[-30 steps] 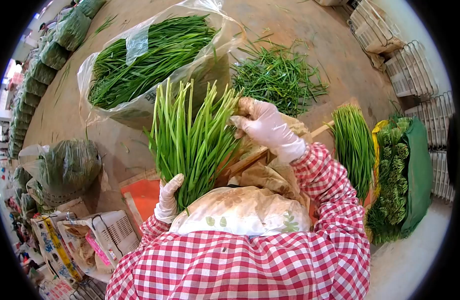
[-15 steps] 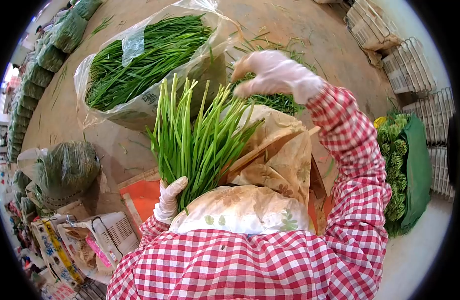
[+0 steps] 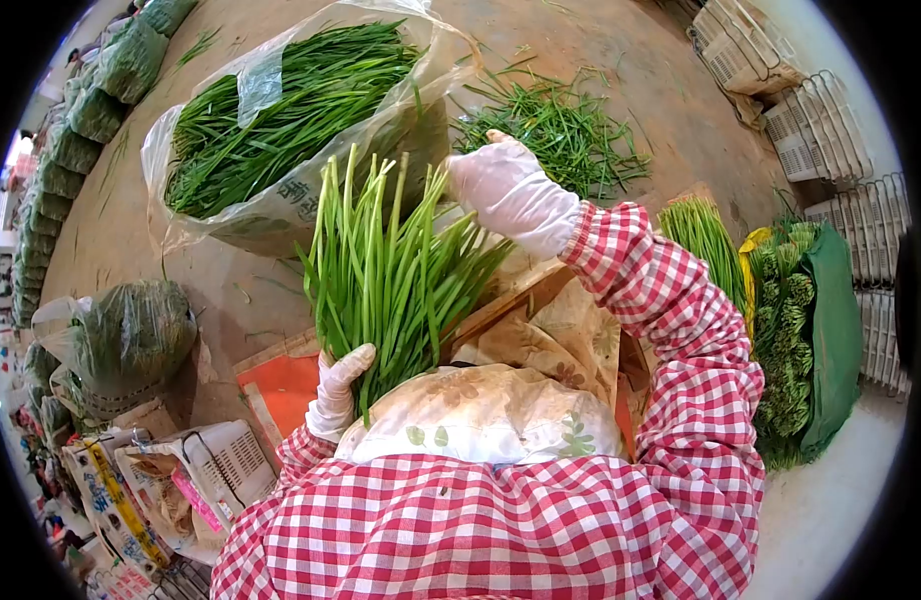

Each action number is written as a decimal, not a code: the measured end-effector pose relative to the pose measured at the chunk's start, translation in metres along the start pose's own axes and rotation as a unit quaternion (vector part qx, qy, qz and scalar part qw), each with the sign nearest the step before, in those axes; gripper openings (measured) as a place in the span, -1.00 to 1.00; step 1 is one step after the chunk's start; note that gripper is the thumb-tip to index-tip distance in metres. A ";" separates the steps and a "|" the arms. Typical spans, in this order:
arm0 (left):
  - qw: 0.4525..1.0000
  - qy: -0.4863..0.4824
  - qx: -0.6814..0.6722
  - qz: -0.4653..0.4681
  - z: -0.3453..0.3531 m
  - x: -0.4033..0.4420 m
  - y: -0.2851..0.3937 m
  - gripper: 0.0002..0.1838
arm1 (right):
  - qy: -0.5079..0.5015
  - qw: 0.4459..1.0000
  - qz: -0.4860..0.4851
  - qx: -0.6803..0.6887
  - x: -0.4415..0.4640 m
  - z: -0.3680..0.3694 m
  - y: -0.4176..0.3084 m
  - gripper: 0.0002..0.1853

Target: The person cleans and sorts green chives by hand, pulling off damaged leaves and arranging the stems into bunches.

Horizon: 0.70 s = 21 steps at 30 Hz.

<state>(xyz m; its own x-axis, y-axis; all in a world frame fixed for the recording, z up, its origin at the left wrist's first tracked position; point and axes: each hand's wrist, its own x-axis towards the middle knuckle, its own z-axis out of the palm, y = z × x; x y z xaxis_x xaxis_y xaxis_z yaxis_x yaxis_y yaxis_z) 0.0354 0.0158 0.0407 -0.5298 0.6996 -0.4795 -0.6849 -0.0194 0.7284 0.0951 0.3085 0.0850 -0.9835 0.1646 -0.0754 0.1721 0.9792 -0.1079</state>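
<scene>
My left hand (image 3: pixel 339 392), in a whitish glove, is closed around the lower part of a bunch of garlic chives (image 3: pixel 386 270), held upright with its pale cut ends up. At the upper right of that bunch, my gloved right hand (image 3: pixel 511 190) is against the stem ends with its fingers curled; whatever they pinch is hidden. A stained floral apron (image 3: pixel 491 415) covers my lap below the bunch. Just beyond it stands a clear plastic bag (image 3: pixel 381 140) packed with more garlic chives (image 3: pixel 291 110). Loose green leaves (image 3: pixel 571 135) lie in a heap behind my right hand.
Tied bundles of greens (image 3: pixel 786 340) under a green cloth (image 3: pixel 833 340) are on the right, beside more cut chives (image 3: pixel 703 240). White crates (image 3: pixel 816 125) line the right wall. At left sit a filled bag (image 3: pixel 136 335), a white basket (image 3: pixel 226 465) and a row of green bags (image 3: pixel 96 115).
My right hand has come left and down onto the stem ends, its fingers curling from an open shape. The left hand keeps its hold on the bunch.
</scene>
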 end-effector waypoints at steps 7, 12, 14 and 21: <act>1.000 0.007 -0.006 0.023 -0.011 0.000 -0.006 -0.55 | 0.315 0.921 0.218 -0.072 0.001 0.007 0.093 -0.88; 0.999 0.000 -0.030 0.036 -0.012 0.002 -0.005 -0.56 | 0.211 0.851 0.215 0.430 -0.037 -0.001 0.020 -0.69; 0.999 0.003 -0.008 0.049 -0.001 0.002 -0.001 -0.55 | 0.092 0.792 0.238 0.554 -0.052 -0.011 -0.040 -0.55; 0.997 -0.023 0.064 0.045 -0.003 0.000 -0.004 -0.51 | 0.137 0.818 0.163 0.535 -0.052 0.027 -0.073 -0.43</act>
<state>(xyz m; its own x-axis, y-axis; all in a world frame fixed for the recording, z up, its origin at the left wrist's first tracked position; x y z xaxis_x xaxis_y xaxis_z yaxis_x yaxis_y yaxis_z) 0.0361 0.0135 0.0364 -0.5608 0.7311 -0.3886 -0.5649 0.0052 0.8251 0.1354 0.2249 0.0696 -0.8256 0.5606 -0.0642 0.2344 0.2372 -0.9428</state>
